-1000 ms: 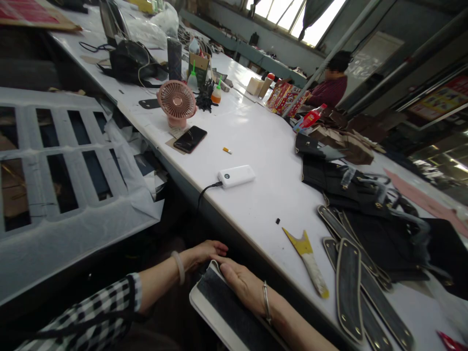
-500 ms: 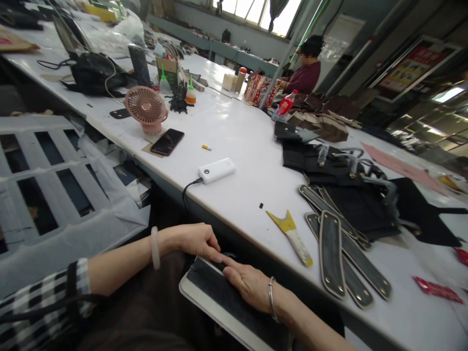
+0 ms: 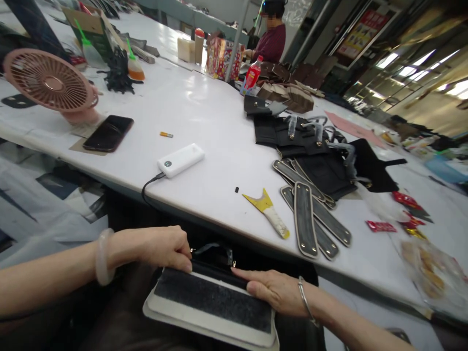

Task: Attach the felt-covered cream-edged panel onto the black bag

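Note:
A black handbag [image 3: 215, 295] with pale edging rests on my lap, tilted toward me. Its plastic-wrapped handle [image 3: 214, 247] with metal fittings shows beyond the top edge. My left hand [image 3: 164, 248], a pale bangle at its wrist, pinches the bag's top edge near the left corner, thumb on the near side. Toward the right end, my right hand [image 3: 268, 288] grips the same edge, with the thumb on the front and the index finger stretched along the top. Its other fingers are hidden behind the bag.
Beyond my hands, the white table holds a yellow forked tool [image 3: 268, 212], black straps [image 3: 306, 219], black bag parts [image 3: 318, 165], a white power bank [image 3: 182, 160] with a cable, a phone [image 3: 108, 132] and a pink fan [image 3: 53, 83]. A person [image 3: 271, 36] sits across the table.
My hands have moved apart along the bag's top edge, the left one leftward and the right one slightly right. The bag has turned more level, and its handle now shows. The view has shifted right.

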`<control>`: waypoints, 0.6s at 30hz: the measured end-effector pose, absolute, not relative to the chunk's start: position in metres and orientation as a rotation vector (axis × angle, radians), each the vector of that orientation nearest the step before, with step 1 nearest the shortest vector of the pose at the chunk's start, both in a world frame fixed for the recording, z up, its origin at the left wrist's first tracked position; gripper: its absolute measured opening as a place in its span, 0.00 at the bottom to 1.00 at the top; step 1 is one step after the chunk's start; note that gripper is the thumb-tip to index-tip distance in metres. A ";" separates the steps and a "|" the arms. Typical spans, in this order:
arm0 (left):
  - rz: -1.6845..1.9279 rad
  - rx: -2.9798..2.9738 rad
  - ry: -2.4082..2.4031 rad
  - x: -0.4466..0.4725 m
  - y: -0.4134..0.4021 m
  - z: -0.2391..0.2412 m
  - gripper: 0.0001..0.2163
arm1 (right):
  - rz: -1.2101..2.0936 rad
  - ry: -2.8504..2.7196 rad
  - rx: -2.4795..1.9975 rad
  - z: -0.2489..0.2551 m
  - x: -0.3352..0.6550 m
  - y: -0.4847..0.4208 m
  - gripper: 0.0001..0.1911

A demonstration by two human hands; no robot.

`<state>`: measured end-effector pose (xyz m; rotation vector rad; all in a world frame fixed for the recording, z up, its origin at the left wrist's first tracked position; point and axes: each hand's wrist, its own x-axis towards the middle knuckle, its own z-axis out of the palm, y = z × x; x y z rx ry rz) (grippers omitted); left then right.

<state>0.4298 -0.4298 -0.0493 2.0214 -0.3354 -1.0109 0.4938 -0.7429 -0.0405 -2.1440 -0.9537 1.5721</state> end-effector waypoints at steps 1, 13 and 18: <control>-1.006 2.044 -0.358 0.430 -0.431 -0.049 0.11 | 1.569 -0.973 -2.162 -0.040 0.494 -0.741 0.24; -0.949 2.318 -0.468 0.434 -0.448 -0.051 0.12 | 1.459 -1.122 -2.214 -0.050 0.482 -0.685 0.25; -0.920 2.450 -0.423 0.430 -0.455 -0.046 0.15 | 1.272 -0.909 -2.155 -0.058 0.474 -0.665 0.22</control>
